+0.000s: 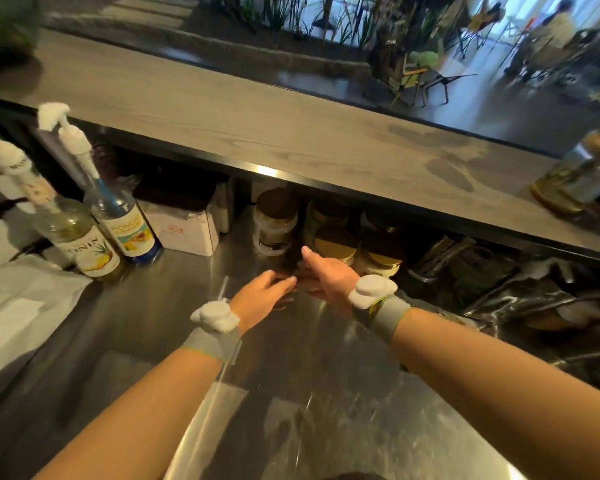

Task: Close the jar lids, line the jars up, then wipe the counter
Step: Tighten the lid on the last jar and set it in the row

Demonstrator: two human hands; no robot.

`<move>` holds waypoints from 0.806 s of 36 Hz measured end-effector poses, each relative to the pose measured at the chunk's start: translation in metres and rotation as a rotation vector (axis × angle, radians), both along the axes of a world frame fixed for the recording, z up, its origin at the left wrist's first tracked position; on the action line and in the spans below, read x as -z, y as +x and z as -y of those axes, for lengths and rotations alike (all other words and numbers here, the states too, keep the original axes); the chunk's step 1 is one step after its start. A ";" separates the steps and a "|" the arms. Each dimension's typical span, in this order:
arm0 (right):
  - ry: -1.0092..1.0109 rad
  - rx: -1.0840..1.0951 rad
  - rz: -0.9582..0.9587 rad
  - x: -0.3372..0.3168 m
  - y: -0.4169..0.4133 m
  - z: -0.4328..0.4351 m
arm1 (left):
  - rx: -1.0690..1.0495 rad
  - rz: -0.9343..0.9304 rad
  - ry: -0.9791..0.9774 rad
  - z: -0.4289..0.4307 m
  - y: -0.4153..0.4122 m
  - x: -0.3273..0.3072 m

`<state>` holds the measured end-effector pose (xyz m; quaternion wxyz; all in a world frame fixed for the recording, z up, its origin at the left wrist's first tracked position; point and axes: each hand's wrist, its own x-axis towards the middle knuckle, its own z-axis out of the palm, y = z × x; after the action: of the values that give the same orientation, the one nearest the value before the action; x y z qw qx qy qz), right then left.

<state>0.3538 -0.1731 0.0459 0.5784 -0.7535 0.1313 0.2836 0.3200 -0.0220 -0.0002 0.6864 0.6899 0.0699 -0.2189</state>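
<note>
Nearest, bare steel counter, streaked, no cloth in sight on it. Both forearms reach forward over it, each with a grey wrist strap carrying a white padded block.

Left hand: palm down, fingers stretched toward something dark and blurred between the two hands. Whether they grip it, cannot tell. Right hand: just beside the left, fingers extended and loosely apart, one fingertip raised toward the jars; nothing clearly clamped. Motion blur hides the contact.

Just beyond the hands, jar cluster tucked under the overhang of the wooden bar top. Tall clear jar with dark lid, upright, left of the group. Gold-lidded jars to its right, packed close, in a loose double row; lids appear seated, not certain.

Left: two syrup bottles with pumps, a white box.

Judgement: closing-and-lining step, early; wiping not begun. Next move calls for a firm hold on one jar body, other hand checking the lid, then drawing jars forward into one row.
</note>
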 end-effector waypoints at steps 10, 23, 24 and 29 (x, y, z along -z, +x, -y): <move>-0.255 -0.168 0.029 -0.023 -0.105 0.084 | 0.485 0.006 0.236 0.043 -0.118 0.002; -0.645 -0.390 -0.098 0.024 -0.236 0.153 | 0.858 0.111 0.654 0.119 -0.246 -0.003; -0.665 -0.391 -0.119 0.030 -0.244 0.160 | 0.878 0.146 0.699 0.125 -0.251 -0.002; -0.673 -0.356 -0.215 0.052 -0.279 0.184 | 0.846 0.312 0.890 0.145 -0.267 0.019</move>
<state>0.0748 -0.3567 -0.0061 0.2237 -0.8780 0.1440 0.3979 0.0526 -0.1669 -0.0194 0.1903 0.9011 -0.2255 -0.3179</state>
